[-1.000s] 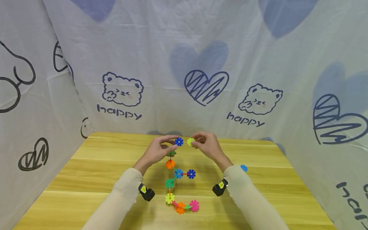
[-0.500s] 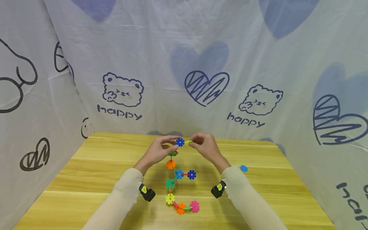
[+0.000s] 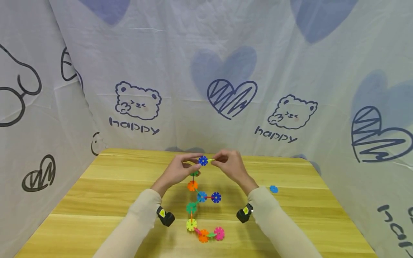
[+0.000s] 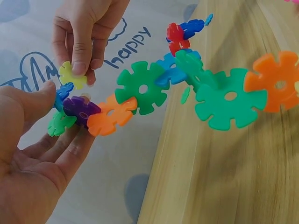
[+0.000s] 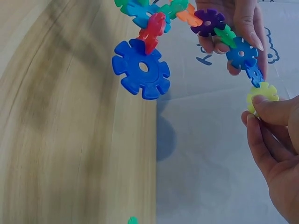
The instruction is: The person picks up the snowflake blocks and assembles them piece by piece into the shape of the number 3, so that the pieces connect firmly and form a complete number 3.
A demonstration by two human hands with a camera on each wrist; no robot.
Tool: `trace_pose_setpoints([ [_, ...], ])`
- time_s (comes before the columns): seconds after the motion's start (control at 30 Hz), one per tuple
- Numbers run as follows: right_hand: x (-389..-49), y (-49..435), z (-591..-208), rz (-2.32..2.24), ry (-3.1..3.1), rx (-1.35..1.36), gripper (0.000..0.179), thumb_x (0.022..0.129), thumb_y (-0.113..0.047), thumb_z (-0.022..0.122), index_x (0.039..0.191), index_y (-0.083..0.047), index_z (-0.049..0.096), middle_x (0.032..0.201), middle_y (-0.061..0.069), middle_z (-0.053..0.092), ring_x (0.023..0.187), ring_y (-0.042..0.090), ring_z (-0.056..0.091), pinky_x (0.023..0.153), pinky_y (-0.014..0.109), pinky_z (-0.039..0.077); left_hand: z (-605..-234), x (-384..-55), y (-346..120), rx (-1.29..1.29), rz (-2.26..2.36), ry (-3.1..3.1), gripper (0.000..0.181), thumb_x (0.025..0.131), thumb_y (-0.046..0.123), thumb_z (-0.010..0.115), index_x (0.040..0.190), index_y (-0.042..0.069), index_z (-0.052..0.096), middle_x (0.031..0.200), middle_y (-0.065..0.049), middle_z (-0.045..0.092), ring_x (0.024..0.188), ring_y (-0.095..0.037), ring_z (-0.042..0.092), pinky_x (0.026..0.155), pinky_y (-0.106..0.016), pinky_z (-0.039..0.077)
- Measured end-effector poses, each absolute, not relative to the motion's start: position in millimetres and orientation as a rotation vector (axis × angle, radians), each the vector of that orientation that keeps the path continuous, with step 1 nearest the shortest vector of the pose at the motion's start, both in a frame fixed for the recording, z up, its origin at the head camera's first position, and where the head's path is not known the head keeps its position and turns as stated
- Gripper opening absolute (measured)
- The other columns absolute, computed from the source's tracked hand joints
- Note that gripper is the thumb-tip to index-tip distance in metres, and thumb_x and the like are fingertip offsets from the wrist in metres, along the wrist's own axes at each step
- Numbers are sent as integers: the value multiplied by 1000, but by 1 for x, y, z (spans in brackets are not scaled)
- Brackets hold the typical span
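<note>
A chain of slotted plastic snowflake discs hangs in front of me, its upper end in my left hand (image 3: 177, 169). Thumb and fingers there pinch a blue disc (image 5: 235, 59) beside a purple disc (image 5: 216, 18). My right hand (image 3: 233, 166) pinches a yellow disc (image 5: 267, 88), turned edge-on in the head view. Its rim meets a small blue disc (image 5: 254, 74) at the chain's end. Lower down come an orange disc (image 3: 190, 183), a light blue disc (image 3: 200, 194) with a dark blue side branch (image 3: 214, 195), and a pink disc (image 3: 221, 236) at the bottom end.
A loose light blue disc (image 3: 273, 189) lies on the wooden table (image 3: 306, 218) right of my right wrist. Another loose disc, green (image 4: 185, 95), lies on the wood in the left wrist view. Printed cloth (image 3: 187, 107) hangs behind the table.
The yellow disc has turned from face-on to edge-on and come left to the blue end of the chain. The right hand shifted slightly left; the chain sank a little.
</note>
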State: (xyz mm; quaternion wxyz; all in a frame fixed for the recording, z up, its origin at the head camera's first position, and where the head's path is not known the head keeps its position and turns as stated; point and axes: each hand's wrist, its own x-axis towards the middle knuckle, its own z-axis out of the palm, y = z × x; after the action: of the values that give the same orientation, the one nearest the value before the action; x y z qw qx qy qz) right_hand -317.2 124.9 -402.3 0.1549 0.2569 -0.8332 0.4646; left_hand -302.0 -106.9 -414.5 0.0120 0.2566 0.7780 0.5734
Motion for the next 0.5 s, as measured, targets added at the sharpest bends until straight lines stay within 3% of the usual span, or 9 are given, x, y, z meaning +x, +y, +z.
trace_pose_setpoints([
  [0.5, -312, 121, -399, 1191, -2285, 787, 8, 79, 7, 84, 80, 1, 80, 78, 13, 75, 69, 24, 72, 65, 20, 59, -414, -301, -104, 707, 1823, 2423, 37, 100, 8, 68, 136, 2, 66, 131, -23, 69, 88, -27, 78, 82, -36, 64],
])
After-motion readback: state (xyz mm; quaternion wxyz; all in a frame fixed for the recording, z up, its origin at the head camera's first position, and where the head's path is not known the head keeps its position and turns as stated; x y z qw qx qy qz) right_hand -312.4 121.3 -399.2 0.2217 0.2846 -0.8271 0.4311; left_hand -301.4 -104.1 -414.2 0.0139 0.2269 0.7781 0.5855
